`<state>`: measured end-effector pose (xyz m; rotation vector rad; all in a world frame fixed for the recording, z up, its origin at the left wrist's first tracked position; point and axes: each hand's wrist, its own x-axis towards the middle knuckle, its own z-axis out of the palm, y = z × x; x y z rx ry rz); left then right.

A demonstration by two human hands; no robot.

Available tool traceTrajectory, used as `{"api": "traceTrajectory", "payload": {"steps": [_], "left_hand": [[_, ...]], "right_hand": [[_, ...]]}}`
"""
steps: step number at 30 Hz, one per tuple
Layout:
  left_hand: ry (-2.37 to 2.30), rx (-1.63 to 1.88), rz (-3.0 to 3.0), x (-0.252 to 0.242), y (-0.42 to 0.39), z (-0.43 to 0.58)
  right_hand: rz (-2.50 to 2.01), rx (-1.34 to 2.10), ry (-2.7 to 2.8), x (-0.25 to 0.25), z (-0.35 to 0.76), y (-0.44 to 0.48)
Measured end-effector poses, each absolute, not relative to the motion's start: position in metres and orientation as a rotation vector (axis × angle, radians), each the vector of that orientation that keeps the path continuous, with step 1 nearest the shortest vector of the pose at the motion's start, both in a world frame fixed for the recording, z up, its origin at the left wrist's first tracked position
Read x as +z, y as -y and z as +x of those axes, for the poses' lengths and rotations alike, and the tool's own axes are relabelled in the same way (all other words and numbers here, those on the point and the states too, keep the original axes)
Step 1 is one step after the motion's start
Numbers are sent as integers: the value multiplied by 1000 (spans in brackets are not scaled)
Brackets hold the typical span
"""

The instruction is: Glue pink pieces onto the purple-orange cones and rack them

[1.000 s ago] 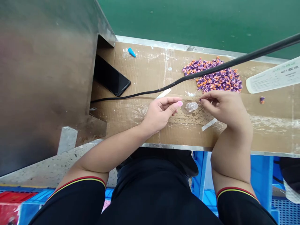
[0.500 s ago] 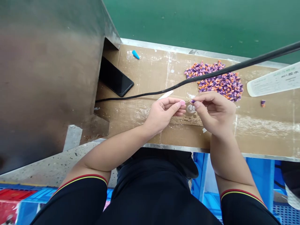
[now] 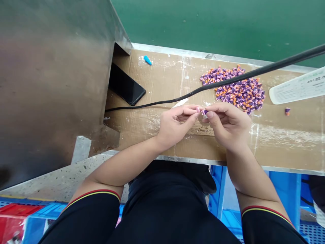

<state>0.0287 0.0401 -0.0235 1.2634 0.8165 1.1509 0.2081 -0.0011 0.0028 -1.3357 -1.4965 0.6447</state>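
Note:
Both my hands meet over the middle of the cardboard-covered bench (image 3: 279, 142). My right hand (image 3: 228, 125) pinches a small purple piece (image 3: 204, 112) between thumb and forefinger. My left hand (image 3: 176, 125) is closed in a pinch right against it, its thumb and fingertips touching the same spot; what it holds is too small to name. A pile of several purple and orange pieces (image 3: 236, 88) lies just beyond my right hand.
A black cable (image 3: 228, 81) runs across the bench above the pile. A black phone (image 3: 127, 86) lies at the left by a big metal housing (image 3: 50, 84). A blue cone tip (image 3: 147, 60), a white label strip (image 3: 297, 89), one stray purple piece (image 3: 287, 110).
My right hand has moved left with the purple piece until it meets my left fingertips. The small clear round object seen on the cardboard between the hands is now hidden behind them.

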Motion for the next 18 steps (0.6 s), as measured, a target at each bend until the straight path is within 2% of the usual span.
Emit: {"api": "traceTrajectory", "payload": {"steps": [4,9,18], "left_hand": [[-844,1203,1680,-26,-44,23],[-662,1285,1944,-34,-51,18],[-539,1125,2044,-43,-57,7]], "right_hand": [[-1358,821,1318,1,208,2],[-1323,1006,1165,-3,218,-3],[-1333,1215,1110,-1,227,-7]]}}
